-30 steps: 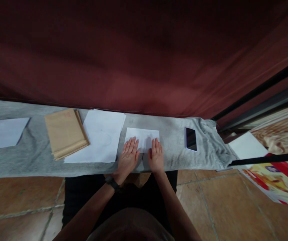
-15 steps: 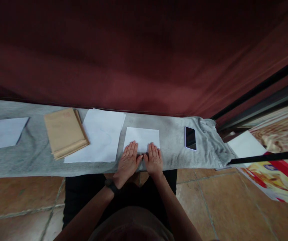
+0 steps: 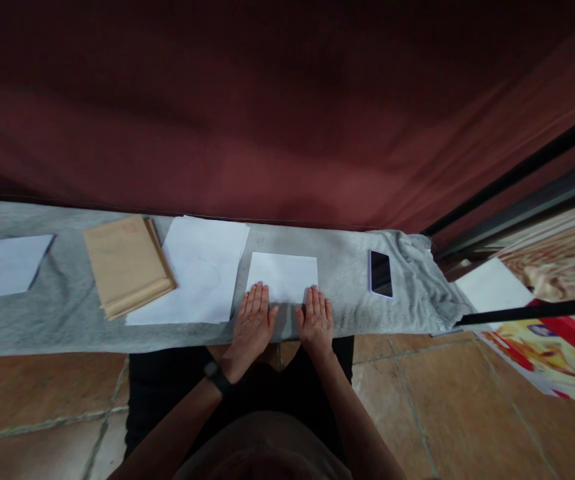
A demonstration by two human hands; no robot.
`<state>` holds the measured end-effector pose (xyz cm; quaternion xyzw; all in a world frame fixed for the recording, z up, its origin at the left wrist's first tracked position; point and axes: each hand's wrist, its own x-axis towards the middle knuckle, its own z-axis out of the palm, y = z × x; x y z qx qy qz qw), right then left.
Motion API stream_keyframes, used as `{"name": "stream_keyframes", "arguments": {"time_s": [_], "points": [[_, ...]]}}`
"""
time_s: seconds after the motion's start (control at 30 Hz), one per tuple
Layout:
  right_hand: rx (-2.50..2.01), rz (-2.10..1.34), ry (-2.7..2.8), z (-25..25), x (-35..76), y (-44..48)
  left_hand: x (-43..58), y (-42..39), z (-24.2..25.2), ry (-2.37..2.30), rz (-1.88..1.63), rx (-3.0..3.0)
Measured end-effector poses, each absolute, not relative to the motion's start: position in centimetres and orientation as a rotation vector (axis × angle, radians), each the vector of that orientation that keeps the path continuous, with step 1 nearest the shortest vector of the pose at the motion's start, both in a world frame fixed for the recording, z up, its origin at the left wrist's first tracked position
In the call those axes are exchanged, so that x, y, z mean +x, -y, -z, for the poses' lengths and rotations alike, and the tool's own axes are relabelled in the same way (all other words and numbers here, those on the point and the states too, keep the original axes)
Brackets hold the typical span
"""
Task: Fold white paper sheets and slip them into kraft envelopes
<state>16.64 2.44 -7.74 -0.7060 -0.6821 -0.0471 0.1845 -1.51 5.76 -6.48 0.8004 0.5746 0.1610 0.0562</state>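
A folded white sheet of paper lies on a grey cloth in front of me. My left hand rests flat at the sheet's near left corner, fingers stretched out and together. My right hand lies flat at the near right corner, fingers also stretched out. Both hands press on the near edge and hold nothing. A dark watch sits on my left wrist.
Left of the folded sheet lie a stack of white sheets, a pile of brown envelopes and another white sheet. A phone lies to the right. A dark red curtain hangs behind. More paper lies on the floor, right.
My hands, close together half a second ago, have slid apart along the sheet's near edge and slightly back toward me.
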Motion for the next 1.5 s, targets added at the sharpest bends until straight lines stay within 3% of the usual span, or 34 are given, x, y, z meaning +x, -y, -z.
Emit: {"name": "stream_keyframes", "arguments": {"time_s": [0.33, 0.77, 1.1, 1.5], "points": [[-2.018, 0.140, 1.894, 7.6, 16.3, -2.6, 3.3, -10.6, 5.7, -1.538, -0.521, 2.483], [-2.050, 0.039, 1.893, 7.1, 16.4, -2.7, 1.7, -13.6, 6.8, -1.689, -0.437, 2.505], [-1.963, -0.190, 1.962, 5.1, 15.3, -9.8, 1.7, -13.7, 6.7, -1.639, -0.376, 2.527], [-1.951, -0.083, 2.110, 5.5, 14.3, -11.7, 1.4, -14.2, 6.5, -1.652, -0.330, 2.519]]}}
